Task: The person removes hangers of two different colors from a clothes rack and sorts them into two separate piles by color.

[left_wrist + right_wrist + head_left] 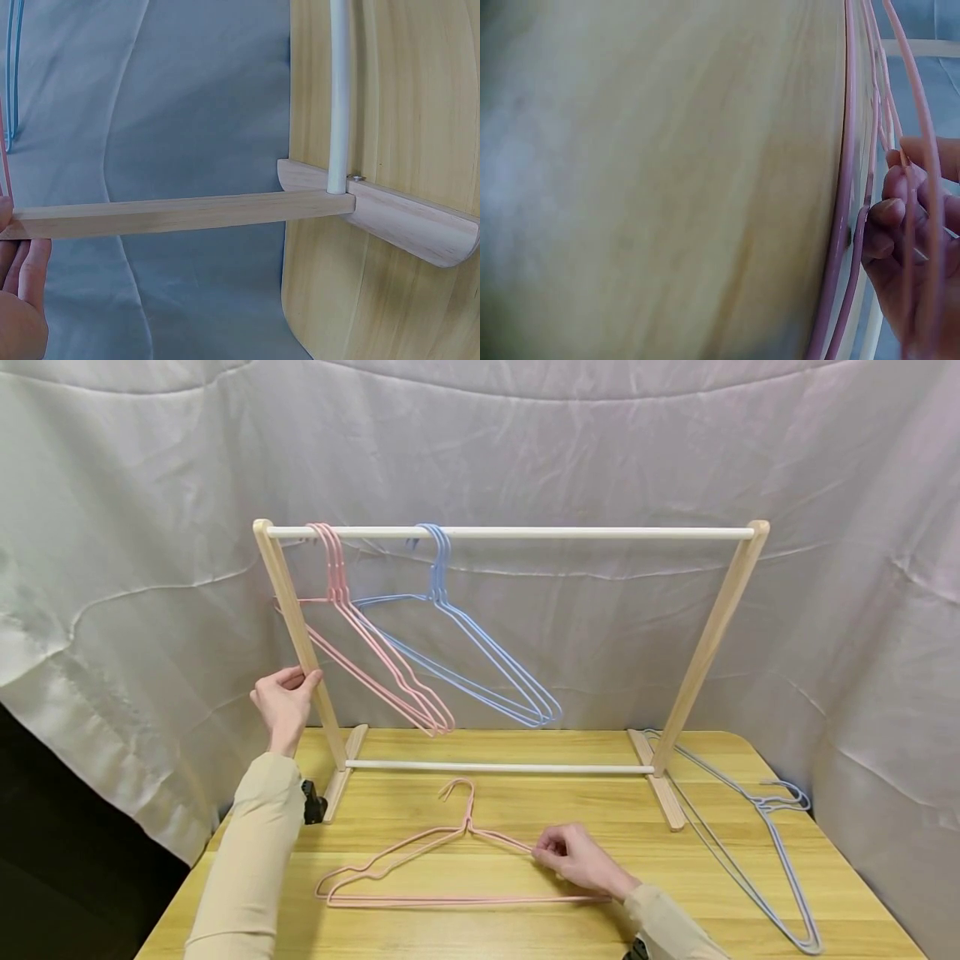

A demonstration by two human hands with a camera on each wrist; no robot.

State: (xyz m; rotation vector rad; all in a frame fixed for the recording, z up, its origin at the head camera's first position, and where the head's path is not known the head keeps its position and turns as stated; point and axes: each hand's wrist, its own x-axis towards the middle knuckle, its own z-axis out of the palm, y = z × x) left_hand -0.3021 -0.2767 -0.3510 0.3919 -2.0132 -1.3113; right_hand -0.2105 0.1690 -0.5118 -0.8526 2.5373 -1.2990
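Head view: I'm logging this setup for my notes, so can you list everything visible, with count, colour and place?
Rack: one, pale wood with white rods, standing at the back of the table.
Pink hangers: several, hung on the top rod, left end.
Blue hangers: several, hung beside the pink ones.
Pink hanger: at least one, flat on the table in front.
Grey-blue hangers: a few, flat on the table's right side.
Table: one, yellow wood.
Cloth: white, backdrop.
Left hand: grips the rack's left post.
Right hand: fingers pinch the flat pink hanger.

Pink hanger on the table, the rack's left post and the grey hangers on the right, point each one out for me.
pink hanger (pixel 465 807), head view, its neck below the hook.
left post (pixel 283 589), head view, mid-length of the wood.
grey hangers (pixel 738 868), head view, on the long wires.
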